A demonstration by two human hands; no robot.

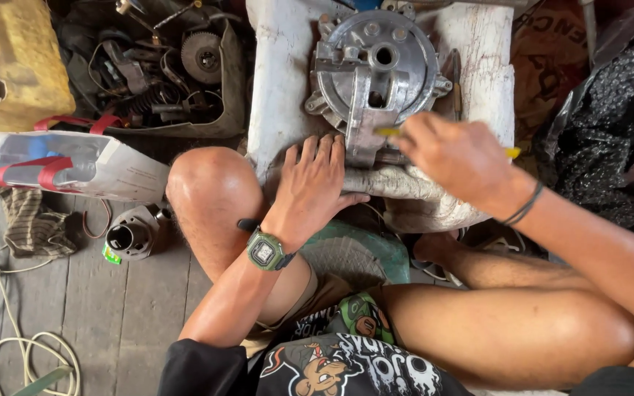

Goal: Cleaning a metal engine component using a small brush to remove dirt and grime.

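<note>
left hand (315,183) is laid flat just below the round cast-metal engine cover (372,70) | cover is set on the white wooden block (280,73) | right hand (458,158), right of the left hand, is held at the cover's lower edge | box of metal parts (166,73) is placed up-left of the left hand | small metal cylinder (132,235) is set on the floor, left of the left wrist

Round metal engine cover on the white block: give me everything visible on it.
The engine cover is bare grey cast metal, dull and scuffed. It is round, with a central hole, small bolt bosses around the rim, lugs at the edge and a flat arm running down toward the person. It lies flat on a worn white block with a dirty cloth under its lower end. The left hand rests flat beside the arm; the right hand holds a yellow-handled tool against it.
</note>
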